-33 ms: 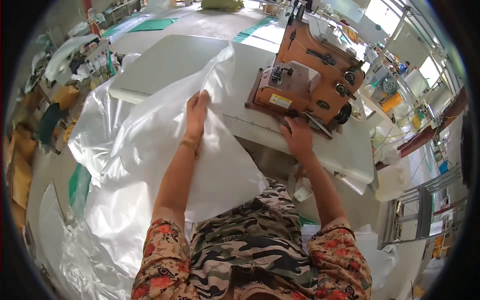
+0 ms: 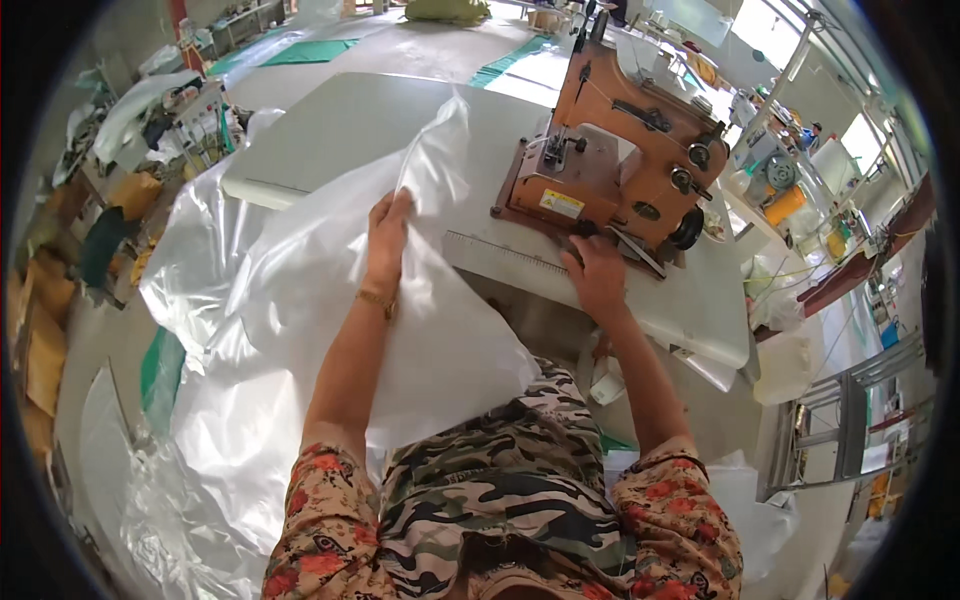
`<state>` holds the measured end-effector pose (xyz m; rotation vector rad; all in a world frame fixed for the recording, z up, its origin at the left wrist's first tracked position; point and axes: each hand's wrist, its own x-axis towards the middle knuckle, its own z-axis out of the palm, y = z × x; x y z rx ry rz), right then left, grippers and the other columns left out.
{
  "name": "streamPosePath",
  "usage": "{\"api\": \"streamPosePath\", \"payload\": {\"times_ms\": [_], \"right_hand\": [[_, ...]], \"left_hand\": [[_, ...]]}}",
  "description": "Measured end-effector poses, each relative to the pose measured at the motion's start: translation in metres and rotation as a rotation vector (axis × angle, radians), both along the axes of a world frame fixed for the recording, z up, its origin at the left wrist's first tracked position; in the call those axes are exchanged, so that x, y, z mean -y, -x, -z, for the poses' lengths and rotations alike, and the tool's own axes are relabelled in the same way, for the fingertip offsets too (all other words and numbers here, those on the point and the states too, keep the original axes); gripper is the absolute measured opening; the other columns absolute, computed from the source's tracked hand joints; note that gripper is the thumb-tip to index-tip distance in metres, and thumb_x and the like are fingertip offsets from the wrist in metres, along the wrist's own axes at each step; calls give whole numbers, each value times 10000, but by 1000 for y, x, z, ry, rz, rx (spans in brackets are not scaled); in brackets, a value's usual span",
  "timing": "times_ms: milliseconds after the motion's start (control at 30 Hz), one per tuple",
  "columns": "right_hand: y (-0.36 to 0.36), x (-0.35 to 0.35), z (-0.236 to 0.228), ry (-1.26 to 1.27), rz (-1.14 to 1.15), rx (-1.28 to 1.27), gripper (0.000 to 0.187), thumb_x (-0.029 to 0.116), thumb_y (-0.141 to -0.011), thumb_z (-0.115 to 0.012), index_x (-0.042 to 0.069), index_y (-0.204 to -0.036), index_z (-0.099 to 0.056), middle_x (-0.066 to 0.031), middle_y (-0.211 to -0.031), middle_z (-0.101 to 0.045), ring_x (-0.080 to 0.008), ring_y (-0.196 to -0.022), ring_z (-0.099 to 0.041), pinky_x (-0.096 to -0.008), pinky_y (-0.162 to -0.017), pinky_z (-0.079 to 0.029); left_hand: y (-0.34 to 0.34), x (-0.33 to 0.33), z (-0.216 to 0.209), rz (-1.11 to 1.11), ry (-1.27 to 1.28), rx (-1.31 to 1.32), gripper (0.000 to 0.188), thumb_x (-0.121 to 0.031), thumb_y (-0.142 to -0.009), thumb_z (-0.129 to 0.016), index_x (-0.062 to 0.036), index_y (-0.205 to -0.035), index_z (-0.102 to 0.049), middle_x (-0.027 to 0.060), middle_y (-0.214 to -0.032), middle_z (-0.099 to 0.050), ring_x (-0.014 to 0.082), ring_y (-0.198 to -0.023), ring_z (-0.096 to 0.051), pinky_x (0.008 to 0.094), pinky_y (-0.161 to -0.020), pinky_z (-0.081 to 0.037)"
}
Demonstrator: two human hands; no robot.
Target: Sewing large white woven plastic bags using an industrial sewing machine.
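A large sheet of shiny white plastic film (image 2: pixel 300 300) drapes from the table over its left front edge and across my lap. My left hand (image 2: pixel 388 240) is closed on a raised fold of it, with the fold's tip standing up beyond the fingers. To the right, an orange-brown sewing machine (image 2: pixel 640 140) stands on the pale table (image 2: pixel 330 120). My right hand (image 2: pixel 598 278) rests at the near edge of the machine's base, its fingers curled in by a dark part. Whatever those fingertips grip is hidden.
A ruler strip (image 2: pixel 505 252) lies along the table's near edge, between my hands. More crumpled clear film (image 2: pixel 180 520) covers the floor at left. A metal frame (image 2: pixel 850 425) and a translucent jug (image 2: pixel 782 368) stand at right; cluttered shelving (image 2: pixel 790 190) is behind them.
My left hand has shifted slightly left and toward me, still gripping the film, and the fold moved with it. My right hand stays at the machine base.
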<state>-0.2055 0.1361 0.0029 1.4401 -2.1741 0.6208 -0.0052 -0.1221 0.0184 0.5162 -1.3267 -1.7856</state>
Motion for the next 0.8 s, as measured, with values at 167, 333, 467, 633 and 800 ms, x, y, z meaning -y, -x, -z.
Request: {"api": "streamPosePath", "payload": {"times_ms": [167,333,467,633,800], "right_hand": [[-1,-4,5,9,48,-31,341,305,-867,-686,55,-1096,-649,-116,-994,-611,-318,-978,-587,-452,-816,-479],[-6,-3,0,207,-10,-135,408,343,-869,-695,57,-1156,-650,-120,-1053,-617,-314,-1017,-586,-442,-851,-472],[-36,5,-25,569,-160,92,259,201,-962,-620,21,-1145,-662,-150,-1080,-647,-306,-973,-637,-378,-850,-495],[-96,22,-87,529,-495,797,331,223,-1046,-480,-39,-1065,-683,-96,-1019,-719,-165,-1000,-636,-300,-945,-461],[-139,22,-99,217,-742,1070,470,372,-1045,-508,-47,-1019,-719,-38,-939,-715,-108,-929,-598,-280,-940,-439]], "left_hand": [[-76,-37,0,193,-76,-153,379,-309,-1044,-433,10,-1118,-623,56,-974,-670,131,-869,-650,277,-791,-536],[-140,-96,-1,212,-195,-125,505,-290,-1035,-369,53,-1387,-486,145,-1271,-630,212,-1124,-625,327,-984,-492],[-171,-135,0,174,-192,43,494,-277,-1039,-382,51,-1399,-466,166,-1305,-611,252,-1160,-618,356,-1023,-486],[-196,-143,40,334,-514,-173,468,-239,-1029,-404,55,-1385,-476,173,-1288,-617,256,-1157,-620,358,-1017,-488],[-210,-135,91,396,-457,-181,428,-206,-1019,-417,63,-1339,-508,181,-1270,-623,260,-1134,-628,359,-999,-493]]}}
